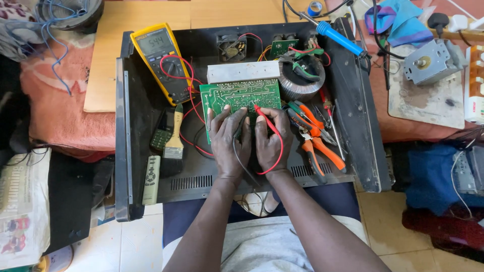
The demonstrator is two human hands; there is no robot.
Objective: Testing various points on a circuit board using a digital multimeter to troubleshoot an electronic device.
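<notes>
Both bare forearms reach up from the lap toward a green circuit board (240,96), flat and rectangular, its solder side up with pale traces. Left hand (229,142) lies curled at the board's near edge, fingers bent onto it; whether it pinches a probe I cannot tell. Right hand (269,140) is closed around a slim red probe (263,114), whose tip touches the board just beyond the knuckles. Its red lead loops back over the wrist. Board and hands sit inside an open black metal chassis (136,131) with slotted vents. Just right of the hands lie orange-handled pliers (315,143); beyond them, a round toroidal transformer (297,83). Left of the hands rest a bristle brush (174,143) and a yellow multimeter (162,60). Beneath the chassis is a light wooden surface (108,55).
</notes>
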